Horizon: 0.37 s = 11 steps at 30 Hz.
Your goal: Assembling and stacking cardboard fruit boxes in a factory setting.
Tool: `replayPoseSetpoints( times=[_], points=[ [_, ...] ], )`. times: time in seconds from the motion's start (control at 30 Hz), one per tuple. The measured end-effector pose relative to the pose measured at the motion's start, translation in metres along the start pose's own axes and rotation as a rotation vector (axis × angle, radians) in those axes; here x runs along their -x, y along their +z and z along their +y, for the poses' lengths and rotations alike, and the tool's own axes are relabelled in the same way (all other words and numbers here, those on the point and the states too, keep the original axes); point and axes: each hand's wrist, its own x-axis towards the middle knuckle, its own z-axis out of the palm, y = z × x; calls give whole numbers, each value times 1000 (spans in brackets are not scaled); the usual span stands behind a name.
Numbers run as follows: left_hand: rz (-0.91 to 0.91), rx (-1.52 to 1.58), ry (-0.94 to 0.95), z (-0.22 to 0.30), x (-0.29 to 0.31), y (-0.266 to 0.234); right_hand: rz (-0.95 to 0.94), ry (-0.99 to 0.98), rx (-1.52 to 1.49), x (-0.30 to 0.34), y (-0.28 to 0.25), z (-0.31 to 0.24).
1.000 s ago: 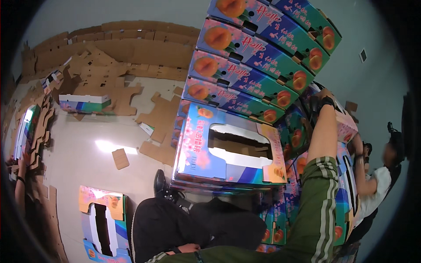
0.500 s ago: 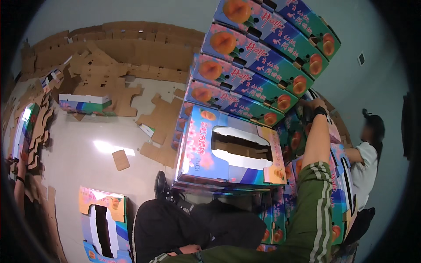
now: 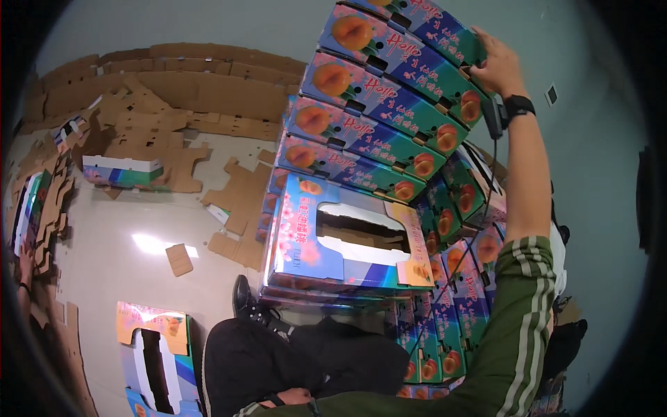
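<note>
Your single head camera looks steeply down from close above your lap, the stack of fruit boxes [image 3: 375, 132] rising near at one o'clock and the cardboard-strewn floor [image 3: 118, 250] spreading toward ten o'clock.

Grey wall [image 3: 208, 28], pale glossy floor [image 3: 118, 271], flattened cardboard sheets [image 3: 208, 90] along wall

Our left hand [image 3: 295, 397]: mostly hidden behind the striped green sleeve [image 3: 517, 333] at the lower edge; we cannot tell its grip. Topmost blue printed fruit carton [image 3: 424, 24] on the stack: cut off by the upper edge. Flat printed carton [image 3: 149, 347] on the floor's lower left: cut off below.
</note>
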Motion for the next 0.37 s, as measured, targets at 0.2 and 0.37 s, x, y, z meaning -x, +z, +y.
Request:
replayPoseSetpoints(
  times=[0.2,0.37],
  points=[
    [69,-47,105,-16,-12,-2,-78,154,38,4,15,-11],
    [-30,-52,65,-40,-39,11,-162,62,176,-8,-13,-18]
  ],
)
